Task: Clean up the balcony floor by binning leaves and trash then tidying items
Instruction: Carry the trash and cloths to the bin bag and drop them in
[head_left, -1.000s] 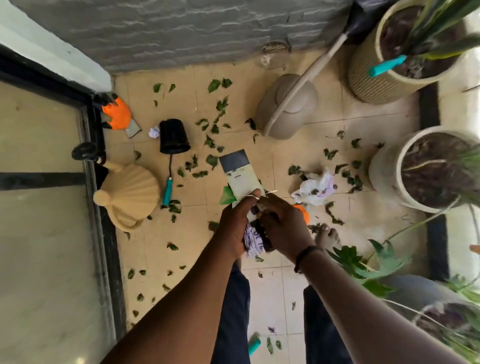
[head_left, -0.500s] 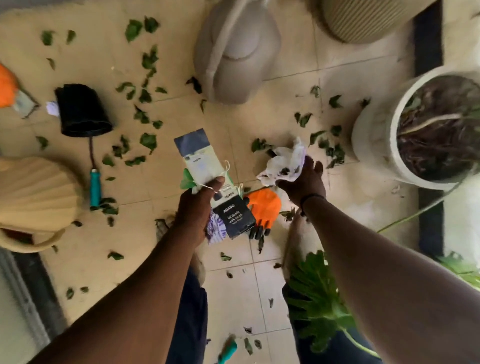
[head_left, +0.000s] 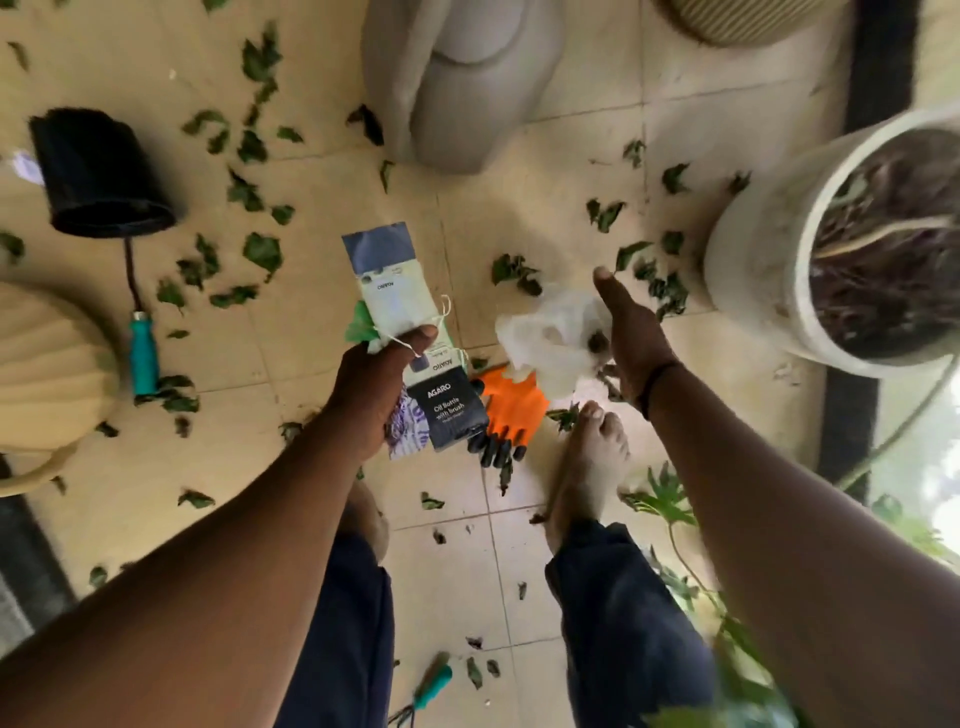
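Carton (head_left: 410, 332): frame centre, long axis up the frame, blue end toward top.
Left hand (head_left: 374, 395): grip clenched round carton.
Right hand (head_left: 631, 338): clutching white tissue (head_left: 550, 338), right of centre.

Bare tiled floor (head_left: 322, 467) lies open between scattered leaves (head_left: 262, 251); a grey watering can (head_left: 457, 78), white planter (head_left: 763, 280) and overturned black pot (head_left: 98, 176) hem it in.

Centre frame: left hand (head_left: 371, 395) gripped a flattened carton (head_left: 410, 332) with scraps of trash. Right hand (head_left: 631, 338) held crumpled white plastic (head_left: 550, 338). Orange glove (head_left: 511, 410) lay below them on the tiled floor (head_left: 545, 218); green leaves (head_left: 262, 249) were scattered around. Black pot (head_left: 98, 171) lay tipped at upper left.
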